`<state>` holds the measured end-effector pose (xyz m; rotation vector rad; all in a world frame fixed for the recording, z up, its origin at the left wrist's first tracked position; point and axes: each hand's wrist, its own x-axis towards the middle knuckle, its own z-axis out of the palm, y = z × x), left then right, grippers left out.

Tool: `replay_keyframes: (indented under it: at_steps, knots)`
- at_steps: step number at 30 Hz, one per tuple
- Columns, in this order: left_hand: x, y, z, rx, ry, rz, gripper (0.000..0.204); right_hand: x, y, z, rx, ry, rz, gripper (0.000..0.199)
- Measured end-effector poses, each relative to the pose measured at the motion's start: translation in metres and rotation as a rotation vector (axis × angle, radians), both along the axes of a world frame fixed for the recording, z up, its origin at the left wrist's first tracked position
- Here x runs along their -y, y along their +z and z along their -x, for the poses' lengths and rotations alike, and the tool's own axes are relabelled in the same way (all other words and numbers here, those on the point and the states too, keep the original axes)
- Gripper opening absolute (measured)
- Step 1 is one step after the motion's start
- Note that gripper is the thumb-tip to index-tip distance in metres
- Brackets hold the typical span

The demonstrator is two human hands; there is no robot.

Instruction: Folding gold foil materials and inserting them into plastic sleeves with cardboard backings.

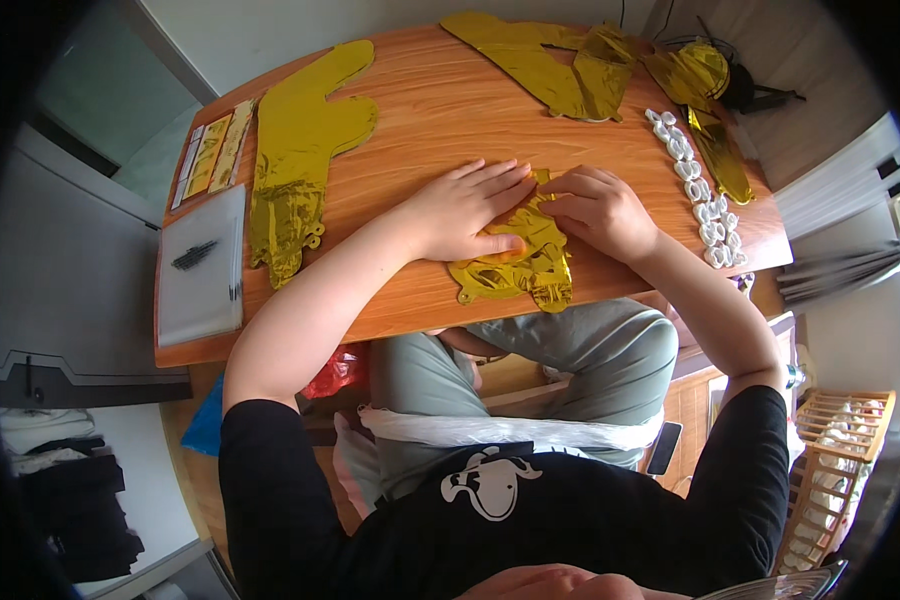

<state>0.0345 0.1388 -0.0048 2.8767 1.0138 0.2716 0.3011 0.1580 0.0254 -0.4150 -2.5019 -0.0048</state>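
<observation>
I'm pressing a crumpled gold foil balloon (515, 255) flat near the table's (420, 110) front edge, left hand (465, 210) spread on it, right hand (600, 205) pinching its upper edge; next, I'd judge, smoothing calls for firm, even pressure.

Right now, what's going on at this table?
A seated person presses a flat gold foil balloon against the near edge of a wooden table. The left hand lies flat on it, thumb across the foil, while the right hand pinches its upper edge. More flat gold foil balloons lie at the left and far side, and a strip of white pieces on the right.
</observation>
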Motion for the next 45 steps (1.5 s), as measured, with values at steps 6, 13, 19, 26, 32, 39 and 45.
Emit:
replay_keyframes:
  at_steps: [6, 13, 19, 26, 32, 39, 45]
  knots:
    - [0.0, -0.002, -0.001, 0.013, -0.009, -0.025, 0.09, 0.003, -0.013, -0.003, 0.014, -0.073, 0.319, 0.025]
    - [0.001, 0.002, -0.001, -0.014, 0.001, 0.012, 0.087, 0.016, -0.005, -0.002, -0.011, -0.154, 0.445, 0.024]
    - [0.004, 0.004, -0.001, -0.027, 0.007, 0.013, 0.087, 0.014, -0.01, -0.003, -0.038, -0.115, 0.192, 0.025]
    - [0.015, 0.016, -0.004, 0.02, 0.099, 0.202, 0.076, 0.012, -0.017, -0.007, 0.023, -0.142, 0.393, 0.024]
    - [0.004, 0.051, -0.005, 0.285, 0.215, 0.534, 0.053, 0.011, -0.016, -0.008, 0.025, -0.112, 0.416, 0.024]
    - [-0.011, 0.008, -0.014, 0.284, 0.059, 0.117, 0.056, 0.009, -0.009, -0.005, 0.086, -0.088, 0.441, 0.022]
    - [-0.011, -0.001, -0.016, 0.181, 0.053, 0.057, 0.059, 0.007, -0.009, -0.006, 0.1, -0.082, 0.442, 0.021]
